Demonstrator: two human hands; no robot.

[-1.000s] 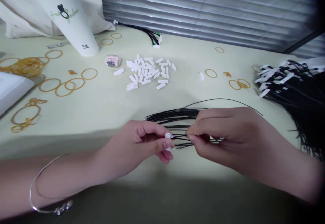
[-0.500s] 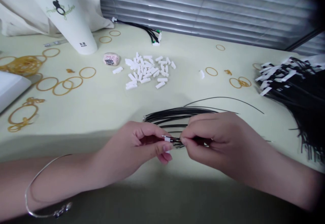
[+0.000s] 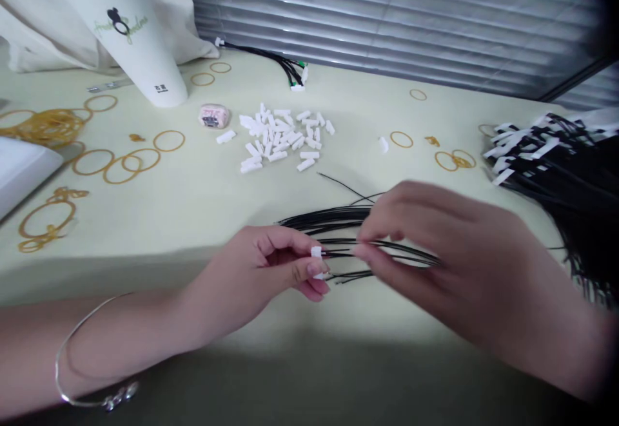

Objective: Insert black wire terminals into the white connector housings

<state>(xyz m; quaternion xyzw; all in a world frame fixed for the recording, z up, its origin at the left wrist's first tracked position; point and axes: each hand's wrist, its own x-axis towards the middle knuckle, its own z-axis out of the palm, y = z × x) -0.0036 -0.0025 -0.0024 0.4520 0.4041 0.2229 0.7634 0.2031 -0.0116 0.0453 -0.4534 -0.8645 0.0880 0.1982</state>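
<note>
Between the thumb and fingers of my left hand (image 3: 264, 278) is a small white connector housing (image 3: 316, 252). Thin black wires run out of its right side. Close by on the right, my right hand (image 3: 449, 252) pinches a thin black wire (image 3: 352, 249) between thumb and forefinger; motion blurs this hand a little. Behind both hands a bundle of loose black wires (image 3: 324, 218) lies on the table, partly covered by my right hand. One stray wire (image 3: 338, 183) sticks out above the bundle.
A pile of white connector housings (image 3: 278, 135) lies mid-table beside a pink object (image 3: 214, 116). Rubber bands (image 3: 91, 162) are scattered left and right. A white tumbler (image 3: 145, 46) stands at back left, a finished-looking harness (image 3: 271, 58) by the blinds, many black wires (image 3: 570, 168) at right.
My right hand has drawn back slightly up and right from the housing, showing more wires between the hands. A stray wire end now shows above the bundle. My left hand keeps its hold.
</note>
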